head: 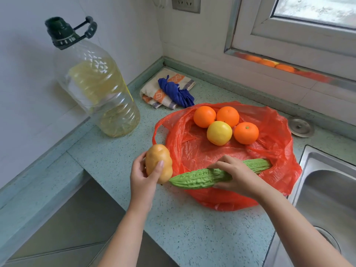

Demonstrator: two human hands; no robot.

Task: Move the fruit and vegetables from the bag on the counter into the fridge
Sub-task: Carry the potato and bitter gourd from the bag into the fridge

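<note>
Got a potato (159, 163) gripped in the left hand (141, 178), just beside the red bag's (192, 151) left edge. Right hand (237, 176) curled over the middle of a bitter gourd (198, 179) lying across the bag's near side. Oranges (204, 116) and a yellow fruit (219, 133) further back on the bag.

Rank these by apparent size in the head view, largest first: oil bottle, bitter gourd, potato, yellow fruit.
1. oil bottle
2. bitter gourd
3. potato and yellow fruit: close in size, and the potato is nearer the camera, so they are left unranked.
</note>
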